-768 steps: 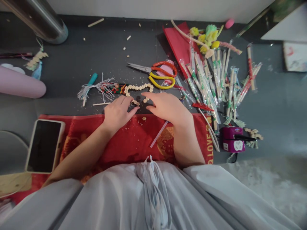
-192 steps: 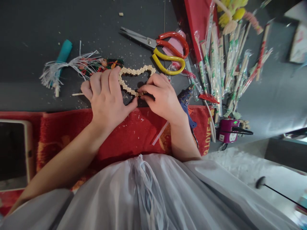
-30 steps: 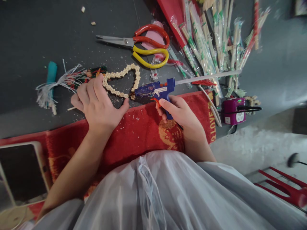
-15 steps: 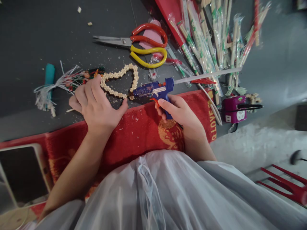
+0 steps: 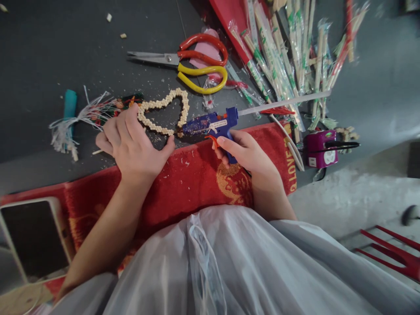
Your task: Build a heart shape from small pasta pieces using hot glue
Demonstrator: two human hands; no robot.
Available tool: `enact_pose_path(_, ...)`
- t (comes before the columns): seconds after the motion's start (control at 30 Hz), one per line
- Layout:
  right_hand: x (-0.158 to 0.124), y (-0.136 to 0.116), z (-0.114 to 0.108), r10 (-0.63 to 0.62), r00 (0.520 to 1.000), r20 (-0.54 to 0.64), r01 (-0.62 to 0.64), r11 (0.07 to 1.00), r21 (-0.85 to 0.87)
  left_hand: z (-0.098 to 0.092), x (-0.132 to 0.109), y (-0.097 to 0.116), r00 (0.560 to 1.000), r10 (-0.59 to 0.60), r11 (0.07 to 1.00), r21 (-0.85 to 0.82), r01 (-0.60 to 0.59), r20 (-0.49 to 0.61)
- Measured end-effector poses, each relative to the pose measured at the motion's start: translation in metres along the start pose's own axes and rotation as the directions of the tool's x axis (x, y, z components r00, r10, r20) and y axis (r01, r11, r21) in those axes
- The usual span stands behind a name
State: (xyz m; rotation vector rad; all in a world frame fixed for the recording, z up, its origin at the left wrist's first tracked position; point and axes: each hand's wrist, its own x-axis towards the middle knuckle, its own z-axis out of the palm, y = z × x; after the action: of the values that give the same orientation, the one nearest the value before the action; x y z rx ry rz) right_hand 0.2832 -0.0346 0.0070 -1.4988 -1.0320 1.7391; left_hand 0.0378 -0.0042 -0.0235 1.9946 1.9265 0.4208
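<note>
A heart outline made of small cream pieces (image 5: 157, 104) lies on the dark table. My left hand (image 5: 133, 144) rests flat on the table, fingers spread, its fingertips touching the heart's left side and its thumb pointing at the heart's lower tip. My right hand (image 5: 244, 151) grips a blue glue gun (image 5: 213, 124) by the handle, one finger on the orange trigger. The gun's nozzle points left and touches the heart's lower tip. A white glue stick (image 5: 285, 101) juts from the back of the gun.
Red and yellow scissors (image 5: 193, 65) lie beyond the heart. Several wrapped chopsticks (image 5: 288, 57) are piled at the right. A purple power socket (image 5: 320, 148) sits right of a red cloth (image 5: 190, 175). A tassel with a teal tube (image 5: 70, 116) lies left. A phone (image 5: 33, 238) rests bottom left.
Almost nothing differs from half a second ago: both hands and the glue gun stay in place. Since 6.4 s ago my right hand has picked up the glue gun.
</note>
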Motion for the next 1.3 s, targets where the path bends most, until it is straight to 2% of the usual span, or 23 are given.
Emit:
enact_pose_path(0.1,-0.003,-0.003,-0.001,-0.009,1.000,-0.010,0.009,1.000,-0.029,0.003,-0.001,0.001,0.997,0.030,0.999,-0.010,-0.030,-0.068)
enact_pose_path(0.17,-0.009,-0.007,-0.004,-0.054,0.997,-0.054,0.050,0.995,-0.081,0.001,-0.001,0.002,0.997,0.026,0.999,-0.041,-0.029,-0.067)
enact_pose_path(0.27,-0.022,-0.009,-0.016,-0.178,0.974,-0.138,0.144,0.963,-0.226,-0.006,0.000,0.008,0.999,0.006,0.995,-0.097,-0.009,-0.031)
enact_pose_path(0.33,-0.030,-0.006,-0.029,-0.286,0.933,-0.218,0.196,0.912,-0.360,-0.010,0.000,0.011,1.000,-0.007,0.994,-0.107,0.005,-0.015)
enact_pose_path(0.43,-0.039,0.004,-0.052,-0.467,0.838,-0.284,0.198,0.744,-0.638,-0.011,0.001,0.013,1.000,-0.011,0.996,-0.089,0.009,-0.015)
enact_pose_path(0.5,-0.042,0.010,-0.064,-0.549,0.804,-0.229,0.167,0.578,-0.799,-0.010,0.001,0.012,1.000,0.005,0.996,-0.091,-0.008,-0.025)
enact_pose_path(0.6,-0.047,0.012,-0.070,-0.516,0.840,-0.171,0.037,0.367,-0.929,-0.008,0.000,0.009,0.999,0.024,0.993,-0.112,-0.029,-0.042)
enact_pose_path(0.7,-0.053,0.002,-0.057,-0.471,0.870,-0.144,-0.054,0.200,-0.978,-0.006,0.000,0.007,0.998,0.031,0.992,-0.120,-0.037,-0.053)
enact_pose_path(0.77,-0.052,-0.009,-0.037,-0.516,0.845,-0.142,-0.073,0.152,-0.986,-0.006,-0.001,0.007,0.997,0.047,0.993,-0.108,-0.054,-0.064)
enact_pose_path(0.83,-0.041,-0.020,-0.012,-0.527,0.848,-0.051,0.023,0.134,-0.991,-0.006,-0.002,0.006,0.995,0.065,0.993,-0.089,-0.072,-0.077)
enact_pose_path(0.9,-0.024,-0.028,0.013,-0.468,0.880,0.083,0.150,0.109,-0.983,-0.005,-0.002,0.006,0.993,0.074,0.993,-0.088,-0.082,-0.089)
enact_pose_path(1.0,0.005,-0.035,0.042,-0.355,0.924,0.143,0.177,0.064,-0.982,-0.005,-0.002,0.005,0.994,0.070,0.990,-0.116,-0.080,-0.087)
enact_pose_path(1.13,0.026,-0.038,0.057,-0.277,0.951,0.138,0.160,0.057,-0.986,-0.002,-0.003,0.004,0.998,0.044,0.988,-0.144,-0.049,-0.041)
enact_pose_path(1.3,0.031,-0.031,0.058,-0.289,0.952,0.101,0.128,0.074,-0.989,0.000,-0.003,0.001,0.999,0.034,0.976,-0.216,-0.042,-0.039)
